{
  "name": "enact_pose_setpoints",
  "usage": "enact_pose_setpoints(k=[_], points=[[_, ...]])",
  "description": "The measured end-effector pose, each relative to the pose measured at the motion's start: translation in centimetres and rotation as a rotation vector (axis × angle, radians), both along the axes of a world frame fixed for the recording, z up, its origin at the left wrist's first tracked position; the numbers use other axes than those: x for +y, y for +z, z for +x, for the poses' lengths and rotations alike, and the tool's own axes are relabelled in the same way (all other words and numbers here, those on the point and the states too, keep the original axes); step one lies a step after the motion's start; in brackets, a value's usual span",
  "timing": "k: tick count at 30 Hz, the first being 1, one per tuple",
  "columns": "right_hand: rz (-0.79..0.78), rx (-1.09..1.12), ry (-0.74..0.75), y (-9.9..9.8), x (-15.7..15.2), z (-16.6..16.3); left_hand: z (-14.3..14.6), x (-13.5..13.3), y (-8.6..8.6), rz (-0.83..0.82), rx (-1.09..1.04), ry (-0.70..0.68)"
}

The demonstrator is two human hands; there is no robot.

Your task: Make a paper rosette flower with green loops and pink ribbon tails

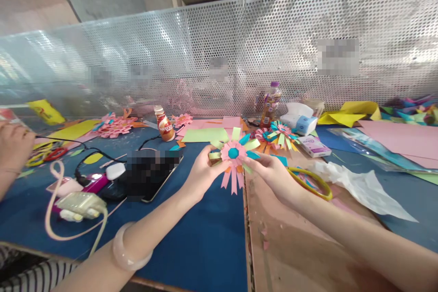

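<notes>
Both my hands hold up a paper flower (234,155) with pink, green and blue strips and a teal centre, just above the table's middle. My left hand (201,174) pinches its left side, fingers closed on the green loops. My right hand (270,172) grips its right side from below, fingers closed. A pale bangle (127,252) sits on my left wrist.
Finished paper flowers (277,136) lie behind, beside a drink bottle (271,104), a small bottle (164,124), a tissue pack (301,121) and a white box (313,146). A phone (150,174), charger (80,204), yellow tape ring (310,182), and coloured paper sheets (400,139) surround. Another person's hand (13,146) rests at far left.
</notes>
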State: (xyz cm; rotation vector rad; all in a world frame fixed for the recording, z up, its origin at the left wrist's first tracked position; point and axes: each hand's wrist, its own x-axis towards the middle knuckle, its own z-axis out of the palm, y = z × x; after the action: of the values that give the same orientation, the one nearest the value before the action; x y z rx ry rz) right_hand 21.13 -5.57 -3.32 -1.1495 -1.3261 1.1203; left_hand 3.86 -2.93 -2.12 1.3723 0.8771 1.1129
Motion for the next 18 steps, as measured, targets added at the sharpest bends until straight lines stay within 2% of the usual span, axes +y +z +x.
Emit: enact_pose_setpoints(k=[4,9,18], points=[[-0.024,0.004,0.031,0.29,0.03,0.14,0.03,0.1,-0.14,-0.005,0.006,-0.028],[-0.058,-0.016,-0.001,0.04,-0.03,-0.02,0.23,0.01,-0.5,0.002,0.041,-0.061],[-0.009,-0.093,-0.007,-0.51,0.07,0.06,0.02,0.29,-0.96,0.021,0.061,-0.098]])
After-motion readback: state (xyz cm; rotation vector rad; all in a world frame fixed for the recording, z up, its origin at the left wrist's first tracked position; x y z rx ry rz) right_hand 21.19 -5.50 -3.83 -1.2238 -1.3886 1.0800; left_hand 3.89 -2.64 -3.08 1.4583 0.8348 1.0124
